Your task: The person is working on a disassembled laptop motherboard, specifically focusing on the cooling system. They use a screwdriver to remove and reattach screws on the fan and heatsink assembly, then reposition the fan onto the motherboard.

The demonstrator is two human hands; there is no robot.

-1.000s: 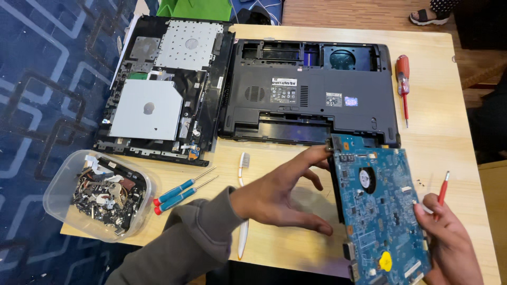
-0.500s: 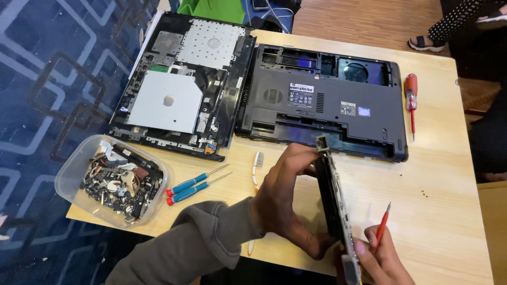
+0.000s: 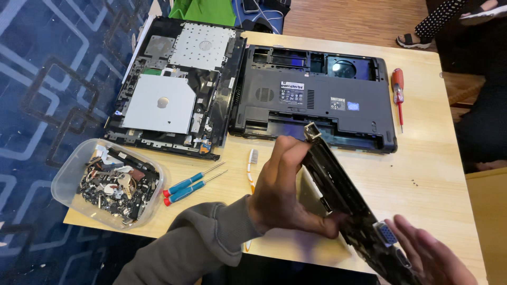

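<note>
A clear tub of scrap parts [image 3: 108, 187] and two blue screwdrivers [image 3: 193, 182] lie left on the wooden table [image 3: 438, 174]. The left hand [image 3: 282, 192] clamps a circuit board [image 3: 346, 203], tilted on edge above the table's near edge, long axis running from upper left to lower right. The right hand [image 3: 433, 256], fingers spread, supports its lower end; bare tabletop lies to the right
</note>
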